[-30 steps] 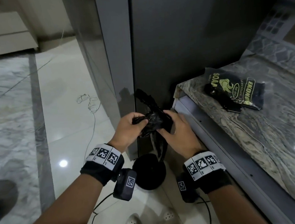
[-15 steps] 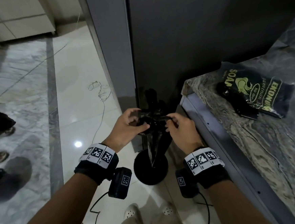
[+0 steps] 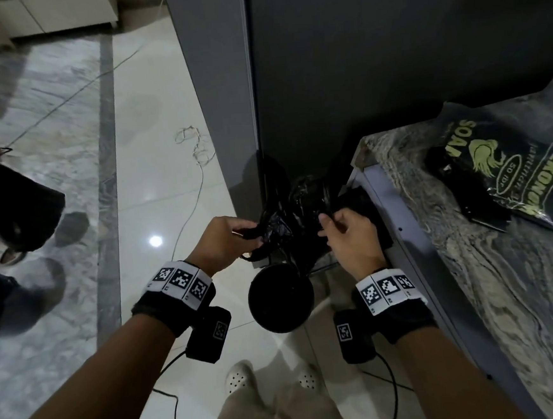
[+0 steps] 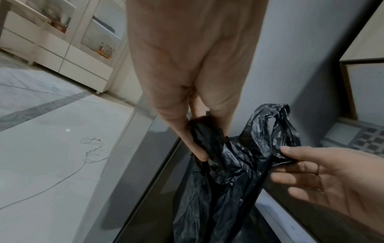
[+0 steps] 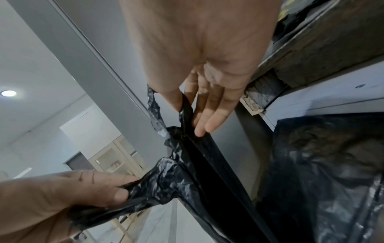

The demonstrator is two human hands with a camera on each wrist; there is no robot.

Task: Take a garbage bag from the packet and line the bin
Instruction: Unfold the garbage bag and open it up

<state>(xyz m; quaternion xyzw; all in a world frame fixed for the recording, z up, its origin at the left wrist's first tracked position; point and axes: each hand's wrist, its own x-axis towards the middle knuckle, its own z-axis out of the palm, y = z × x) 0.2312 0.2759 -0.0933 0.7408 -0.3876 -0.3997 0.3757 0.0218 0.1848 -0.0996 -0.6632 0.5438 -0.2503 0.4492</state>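
Note:
A crumpled black garbage bag hangs between my two hands, above a round black bin on the floor. My left hand grips one side of the bag's top, with the plastic bunched in its fingers. My right hand pinches the other side between thumb and forefinger, its other fingers straight. The bag's body trails down toward the bin. The black and gold bag packet lies on the stone counter to the right.
A tall grey cabinet stands right behind the bag. More dark plastic sits under the counter edge beside my right hand. A thin white cord lies on the glossy floor. Someone's feet are at the far left. My own shoes are below.
My hands have drawn a little apart and the bag has loosened from a tight bunch into a wider spread. The view has shifted, so the bin and the packet sit differently in frame.

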